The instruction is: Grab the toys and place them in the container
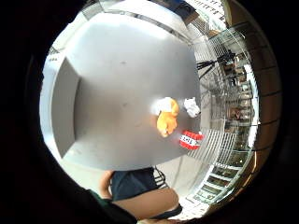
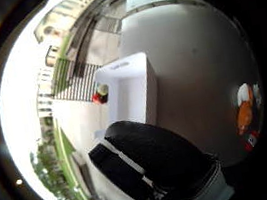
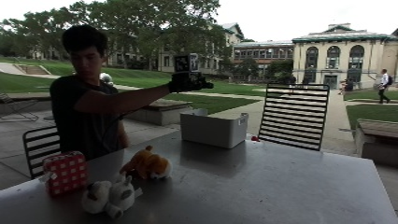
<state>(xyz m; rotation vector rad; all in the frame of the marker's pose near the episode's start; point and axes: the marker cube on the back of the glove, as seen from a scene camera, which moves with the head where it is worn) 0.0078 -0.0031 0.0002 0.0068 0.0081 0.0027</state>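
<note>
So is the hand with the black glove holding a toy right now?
No. The gloved right hand is raised above the white container with nothing in it. The orange toy, white toy and red box toy all sit on the table.

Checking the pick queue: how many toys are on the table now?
3, clustered at one end of the table, far from the container: red dotted toy, orange plush and white plush. The container's inside is hidden.
</note>
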